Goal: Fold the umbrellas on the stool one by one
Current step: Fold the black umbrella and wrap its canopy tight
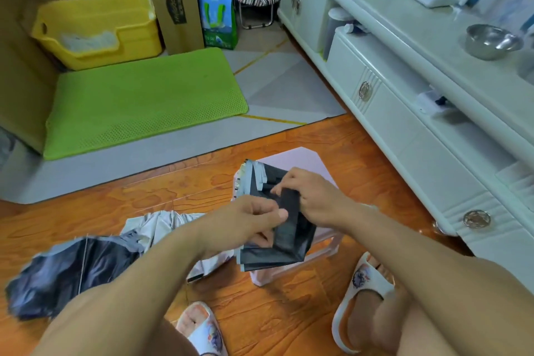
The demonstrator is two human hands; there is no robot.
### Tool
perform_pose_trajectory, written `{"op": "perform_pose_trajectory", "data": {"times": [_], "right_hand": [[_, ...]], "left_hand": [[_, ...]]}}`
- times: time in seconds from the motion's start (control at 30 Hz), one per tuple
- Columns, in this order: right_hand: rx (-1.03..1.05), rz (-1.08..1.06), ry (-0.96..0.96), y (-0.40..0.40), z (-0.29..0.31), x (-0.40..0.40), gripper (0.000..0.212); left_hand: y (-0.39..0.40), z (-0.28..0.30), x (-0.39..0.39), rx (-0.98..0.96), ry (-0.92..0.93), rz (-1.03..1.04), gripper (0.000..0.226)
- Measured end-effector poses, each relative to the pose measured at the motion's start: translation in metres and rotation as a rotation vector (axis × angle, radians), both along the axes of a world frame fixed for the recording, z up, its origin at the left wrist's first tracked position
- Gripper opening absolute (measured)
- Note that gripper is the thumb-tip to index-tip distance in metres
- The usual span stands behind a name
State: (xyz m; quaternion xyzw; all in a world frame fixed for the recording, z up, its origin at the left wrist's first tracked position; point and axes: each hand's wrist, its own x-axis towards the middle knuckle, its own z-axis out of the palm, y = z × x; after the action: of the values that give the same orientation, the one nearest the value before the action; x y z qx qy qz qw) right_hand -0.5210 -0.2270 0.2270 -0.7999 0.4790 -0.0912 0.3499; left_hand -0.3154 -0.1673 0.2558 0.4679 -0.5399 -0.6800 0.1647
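Both hands work over a pale stool (300, 156) on the wooden floor (179, 188). The left hand (248, 220) pinches the near edge of a dark folded umbrella (289, 237), thumb on top and fingers curled beneath. The right hand (315, 196) grips the same cloth from the far right side, fingers curled over a fold. The umbrella lies on the stool and covers most of its top; only a far corner and the near right leg show.

A second umbrella (86, 263), unfolded, black and silver, sprawls on the floor to the left, partly behind the left forearm. Two slippers (364, 283) with a printed figure sit near, one cut off by the bottom edge.

Farther off lie a green mat (144, 101) on a grey rug (283, 87), a yellow tub (95, 29) and a tall cardboard box (173, 0) with a dark label too blurred to read. Beside the box stands a green and blue bag (218, 23), its print unreadable. A white cabinet (404, 124) runs along the right, with a steel bowl (491, 40) on top.
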Motion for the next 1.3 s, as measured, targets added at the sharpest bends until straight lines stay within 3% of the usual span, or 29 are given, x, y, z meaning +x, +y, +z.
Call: {"op": "perform_pose_trajectory", "data": {"times": [0.07, 0.13, 0.2, 0.27, 0.37, 0.47, 0.57, 0.67, 0.73, 0.8, 0.83, 0.87, 0.93, 1.03, 1.1, 1.2, 1.3], "right_hand": [[-0.003, -0.131, -0.049, -0.008, 0.007, 0.002, 0.044], [0.119, -0.264, -0.127, -0.013, 0.014, -0.004, 0.046], [0.254, -0.386, -0.276, -0.022, 0.014, -0.01, 0.04], [0.353, -0.51, -0.402, -0.035, 0.016, -0.014, 0.032], [0.423, -0.591, -0.487, -0.064, 0.028, -0.019, 0.029], [0.531, -0.61, -0.504, -0.088, 0.038, -0.023, 0.027], [0.605, -0.661, -0.513, -0.1, 0.032, -0.028, 0.031], [0.64, -0.747, -0.518, -0.115, 0.025, -0.031, 0.031], [0.637, -0.767, -0.771, -0.13, 0.024, -0.033, 0.024], [0.639, -0.743, -1.158, -0.143, 0.024, -0.037, 0.044], [0.601, -0.722, -1.217, -0.147, 0.02, -0.038, 0.058], [0.549, -0.705, -1.155, -0.147, 0.014, -0.038, 0.067], [0.468, -0.729, -0.817, -0.138, -0.002, -0.04, 0.067], [0.423, -0.681, -0.22, -0.117, -0.019, -0.047, 0.033], [0.368, -0.492, 0.03, -0.101, -0.022, -0.053, 0.016], [0.296, -0.154, 0.166, -0.074, -0.02, -0.052, 0.042], [0.179, 0.006, 0.191, -0.052, -0.027, -0.045, 0.072]], "left_hand": [[-0.017, -0.004, 0.002, -0.149, -0.239, 0.17, 0.045], [-0.042, -0.024, -0.002, -0.317, -0.529, 0.393, 0.039], [-0.064, -0.049, -0.007, -0.366, -0.712, 0.364, 0.072], [-0.081, -0.071, -0.01, -0.33, -0.731, 0.312, 0.095], [-0.091, -0.088, -0.012, -0.33, -0.598, 0.36, 0.095], [-0.081, -0.091, -0.016, -0.616, -0.705, 0.312, 0.074], [-0.069, -0.098, -0.013, -0.93, -0.723, 0.251, 0.031], [-0.066, -0.104, -0.001, -1.052, -0.7, 0.144, 0.02], [-0.067, -0.103, 0.005, -1.075, -0.726, 0.047, 0.018], [-0.067, -0.1, 0.005, -1.069, -0.761, 0.002, 0.015], [-0.066, -0.098, 0.003, -1.061, -0.775, 0.002, 0.014], [-0.067, -0.097, 0.001, -1.048, -0.786, 0.003, 0.014], [-0.068, -0.096, -0.002, -1.022, -0.814, 0.0, 0.014], [-0.07, -0.096, -0.007, -0.973, -0.864, -0.043, 0.013], [-0.069, -0.095, -0.008, -0.94, -0.883, -0.082, 0.015], [-0.073, -0.093, -0.004, -0.91, -0.835, -0.095, 0.02], [-0.08, -0.087, 0.003, -0.87, -0.691, 0.003, 0.027]]}}
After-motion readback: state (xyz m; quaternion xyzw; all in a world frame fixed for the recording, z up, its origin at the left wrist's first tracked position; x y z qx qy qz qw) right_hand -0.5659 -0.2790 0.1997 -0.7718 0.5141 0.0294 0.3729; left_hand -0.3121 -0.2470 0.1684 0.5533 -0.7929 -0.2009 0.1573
